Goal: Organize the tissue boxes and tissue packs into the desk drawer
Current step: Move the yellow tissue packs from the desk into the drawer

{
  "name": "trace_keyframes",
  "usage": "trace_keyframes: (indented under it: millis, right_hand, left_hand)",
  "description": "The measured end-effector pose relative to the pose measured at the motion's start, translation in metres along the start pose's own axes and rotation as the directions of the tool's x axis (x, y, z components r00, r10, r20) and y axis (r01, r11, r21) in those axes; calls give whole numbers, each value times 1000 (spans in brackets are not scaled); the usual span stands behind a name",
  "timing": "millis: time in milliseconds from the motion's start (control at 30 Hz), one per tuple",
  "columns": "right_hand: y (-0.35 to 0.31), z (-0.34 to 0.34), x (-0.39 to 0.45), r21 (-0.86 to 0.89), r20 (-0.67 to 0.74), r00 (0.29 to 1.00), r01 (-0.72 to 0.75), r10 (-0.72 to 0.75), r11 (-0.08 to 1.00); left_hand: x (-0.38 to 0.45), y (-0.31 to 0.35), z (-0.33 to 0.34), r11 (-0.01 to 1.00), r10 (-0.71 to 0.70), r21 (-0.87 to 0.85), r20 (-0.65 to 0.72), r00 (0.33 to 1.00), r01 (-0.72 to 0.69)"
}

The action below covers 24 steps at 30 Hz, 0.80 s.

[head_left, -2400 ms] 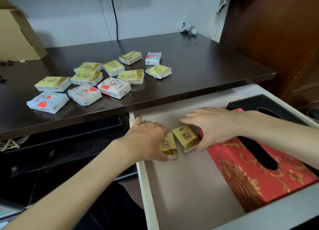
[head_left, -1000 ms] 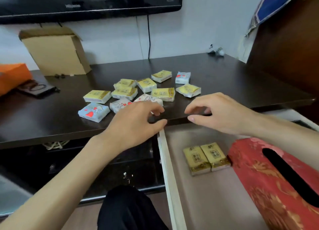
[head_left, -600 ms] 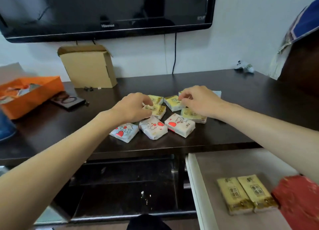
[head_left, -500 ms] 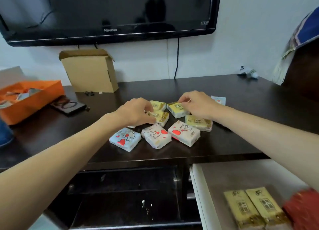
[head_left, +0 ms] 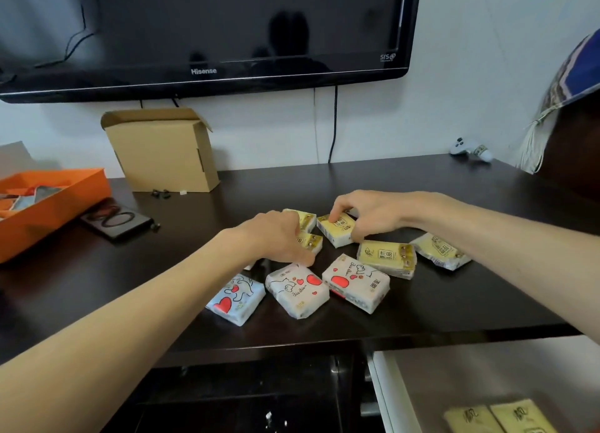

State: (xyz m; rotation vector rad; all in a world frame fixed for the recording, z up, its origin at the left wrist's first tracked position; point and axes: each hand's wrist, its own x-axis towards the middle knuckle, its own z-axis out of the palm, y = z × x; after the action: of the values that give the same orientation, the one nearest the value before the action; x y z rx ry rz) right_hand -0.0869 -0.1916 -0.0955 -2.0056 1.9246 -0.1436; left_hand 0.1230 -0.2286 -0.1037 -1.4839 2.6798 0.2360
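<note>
hands on yellow packs: right hand pinches a yellow pack, left hand probably clamps another pack; lift both clear, keep neighbours unmoved.

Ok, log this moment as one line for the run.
phase: picking packs off desk | left hand: on yellow pack | right hand: gripping yellow pack | drawer: open, two packs inside

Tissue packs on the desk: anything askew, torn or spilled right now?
Nothing torn or spilled. The packs lie loose at mixed angles on the desk, which suits unsorted stock. The right hand pinches a yellow pack, tipping it off flat; the left hand covers another yellow pack.
</note>
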Motion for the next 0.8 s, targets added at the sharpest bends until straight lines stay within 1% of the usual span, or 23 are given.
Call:
trace_keyframes:
  millis: [67, 133, 267, 400, 467, 533, 600, 667, 733, 800]
  right_hand:
    - [3, 1, 4, -43, -26, 1000, 9, -11, 999]
    - [4, 1, 8, -73, -54, 998, 13, -17, 997]
    - [1, -7, 10, -106, -80, 996, 18, -26, 994]
    - [-1, -12, -8, -54, -245, 964, 94, -105, 994]
    - [-1, -11, -29, -11, -309, 944, 114, -111, 993]
    - [1, -9, -55, 9, -354, 929, 117, -106, 993]
    - [5, -5, -85, -27, -389, 913, 120, -121, 992]
    - [12, 2, -117, -81, -408, 901, 127, -149, 989]
    - [20, 9, -148, -118, -424, 890, 129, -168, 985]
    - [29, 15, -179, -155, -425, 889, 116, -172, 981]
  left_hand:
    - [-2, 5, -3, 1000, -10, -24, 37, 999, 11]
    - [-5, 9, -4, 999, -29, -21, 28, 999, 30]
    - [-11, 15, -3, 998, -68, -15, -83, 994, 67]
    - [-17, 17, -6, 992, -46, -123, -148, 988, 28]
    - [-24, 20, -8, 984, -24, -180, -197, 980, -12]
    - [-36, 26, -8, 973, -3, -222, -274, 962, -60]
    - [-54, 33, -5, 968, 49, -212, -375, 926, -137]
    - [-75, 43, 2, 958, 134, -167, -454, 881, -232]
    - [-96, 54, 9, 933, 211, -156, -492, 845, -324]
    - [-115, 66, 16, 897, 268, -188, -488, 830, -400]
